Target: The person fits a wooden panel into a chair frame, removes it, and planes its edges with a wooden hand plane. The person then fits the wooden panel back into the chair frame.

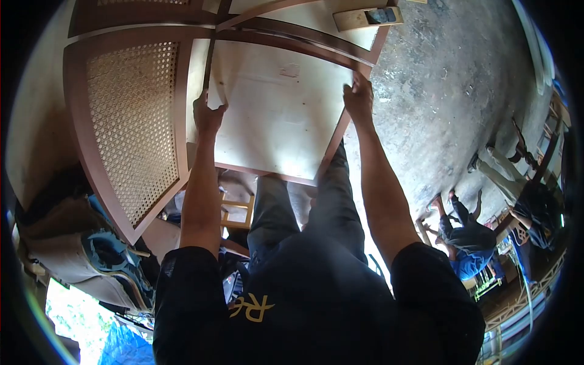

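The left hand (208, 115) had its fingers half-curled at the framed panel's (274, 115) left edge; the right hand's (360, 100) gripped its right rail. Left, a cane panel (131, 121) crowded close; far right lay a hand plane (368, 18).

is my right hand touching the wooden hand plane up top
Apart. The head view shows the wooden hand plane beyond the right hand, with a visible gap crossed by the brown rail.

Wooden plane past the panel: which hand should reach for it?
Probably your right hand: it's at the pale panel's right edge, closer to the wooden plane. Your left hand is at the opposite edge.
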